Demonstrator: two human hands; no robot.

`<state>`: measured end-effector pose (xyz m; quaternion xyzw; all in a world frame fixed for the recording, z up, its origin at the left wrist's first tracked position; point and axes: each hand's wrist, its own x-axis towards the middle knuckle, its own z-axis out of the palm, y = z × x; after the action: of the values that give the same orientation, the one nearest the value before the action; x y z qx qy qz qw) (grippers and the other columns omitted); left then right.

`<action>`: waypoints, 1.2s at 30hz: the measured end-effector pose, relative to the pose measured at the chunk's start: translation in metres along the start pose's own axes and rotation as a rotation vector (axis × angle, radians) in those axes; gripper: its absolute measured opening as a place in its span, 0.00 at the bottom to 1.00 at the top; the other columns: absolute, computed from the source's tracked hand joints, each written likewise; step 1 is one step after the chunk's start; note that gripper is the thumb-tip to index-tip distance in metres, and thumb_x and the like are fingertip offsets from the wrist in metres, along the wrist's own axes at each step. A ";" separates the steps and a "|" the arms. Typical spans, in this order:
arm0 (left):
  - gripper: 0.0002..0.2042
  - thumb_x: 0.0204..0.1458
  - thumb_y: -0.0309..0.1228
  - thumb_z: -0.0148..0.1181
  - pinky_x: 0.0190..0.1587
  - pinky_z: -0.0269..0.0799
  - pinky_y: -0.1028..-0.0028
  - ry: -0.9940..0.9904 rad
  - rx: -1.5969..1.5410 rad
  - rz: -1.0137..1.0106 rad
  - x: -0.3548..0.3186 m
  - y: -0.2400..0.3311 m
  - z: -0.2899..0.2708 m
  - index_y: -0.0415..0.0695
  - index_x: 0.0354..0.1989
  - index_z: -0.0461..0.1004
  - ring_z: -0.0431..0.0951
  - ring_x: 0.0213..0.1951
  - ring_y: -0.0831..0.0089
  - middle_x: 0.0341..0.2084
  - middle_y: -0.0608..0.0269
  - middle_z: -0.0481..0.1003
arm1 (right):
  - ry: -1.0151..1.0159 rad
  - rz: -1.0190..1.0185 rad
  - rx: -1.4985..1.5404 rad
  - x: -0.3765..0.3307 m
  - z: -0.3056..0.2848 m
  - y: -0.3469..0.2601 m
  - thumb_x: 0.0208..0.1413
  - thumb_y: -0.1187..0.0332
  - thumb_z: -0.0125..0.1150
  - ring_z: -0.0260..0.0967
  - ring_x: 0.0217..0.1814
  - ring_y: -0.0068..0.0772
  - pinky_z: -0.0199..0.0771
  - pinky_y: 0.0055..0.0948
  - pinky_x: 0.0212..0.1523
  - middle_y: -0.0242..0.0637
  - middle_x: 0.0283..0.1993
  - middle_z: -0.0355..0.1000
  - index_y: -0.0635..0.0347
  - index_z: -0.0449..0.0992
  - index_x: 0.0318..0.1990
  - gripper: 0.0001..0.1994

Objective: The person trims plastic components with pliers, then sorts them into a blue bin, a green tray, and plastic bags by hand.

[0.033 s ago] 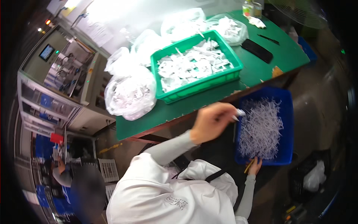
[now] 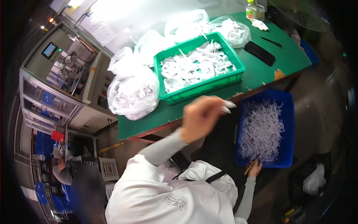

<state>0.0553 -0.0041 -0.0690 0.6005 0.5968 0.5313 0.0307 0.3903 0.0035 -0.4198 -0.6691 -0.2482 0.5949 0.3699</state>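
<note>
Blurred left hand (image 2: 200, 118) pinches small white pieces (image 2: 229, 104) near blue rectangular plastic bin (image 2: 288, 127), seemingly parked beside green table (image 2: 134, 128) for easy reach; right hand (image 2: 256, 168) grasps slim yellow stick (image 2: 249, 168) at bin rim.

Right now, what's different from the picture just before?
The left hand moved left and slightly up, away from the blue bin, carrying the small white pieces it already held. I see nothing newly grabbed or let go. The right hand stayed at the bin's near edge with its yellow stick; the green tray stayed put.
</note>
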 end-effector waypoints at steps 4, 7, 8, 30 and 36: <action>0.06 0.57 0.26 0.52 0.31 0.76 0.76 0.455 -0.027 -0.039 0.035 -0.006 -0.115 0.36 0.38 0.72 0.78 0.32 0.73 0.31 0.58 0.76 | -0.022 0.051 0.000 0.009 0.008 -0.001 0.56 0.56 0.53 0.68 0.20 0.34 0.67 0.30 0.18 0.43 0.32 0.72 0.53 0.48 0.65 0.32; 0.08 0.56 0.28 0.55 0.30 0.76 0.77 0.524 0.070 -0.257 0.042 -0.034 -0.187 0.35 0.39 0.73 0.78 0.32 0.73 0.31 0.59 0.76 | -0.032 0.097 -0.007 0.016 0.012 0.000 0.56 0.55 0.52 0.69 0.23 0.36 0.67 0.33 0.21 0.44 0.35 0.72 0.53 0.48 0.65 0.33; 0.09 0.56 0.29 0.56 0.27 0.75 0.78 0.472 0.089 -0.314 0.042 -0.053 -0.209 0.36 0.39 0.73 0.78 0.32 0.74 0.31 0.60 0.76 | -0.040 0.093 0.005 0.016 0.015 -0.001 0.56 0.55 0.52 0.69 0.23 0.36 0.67 0.33 0.21 0.44 0.35 0.72 0.53 0.48 0.65 0.33; 0.18 0.49 0.23 0.46 0.50 0.67 0.63 -0.447 0.762 0.171 0.172 -0.176 -0.051 0.47 0.49 0.71 0.71 0.49 0.54 0.42 0.51 0.74 | -0.061 0.100 0.008 0.003 0.004 0.001 0.56 0.53 0.51 0.72 0.32 0.41 0.75 0.37 0.29 0.44 0.40 0.71 0.55 0.58 0.56 0.24; 0.09 0.53 0.32 0.51 0.43 0.71 0.66 -0.396 0.549 -0.113 0.200 -0.196 -0.066 0.48 0.38 0.77 0.77 0.40 0.58 0.35 0.53 0.77 | -0.033 0.103 0.132 -0.005 0.008 -0.008 0.56 0.54 0.51 0.72 0.31 0.39 0.74 0.35 0.28 0.43 0.39 0.71 0.54 0.55 0.60 0.27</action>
<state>-0.1782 0.1626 -0.0516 0.6440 0.7322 0.2215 0.0125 0.3825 0.0064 -0.4109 -0.6451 -0.1798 0.6392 0.3780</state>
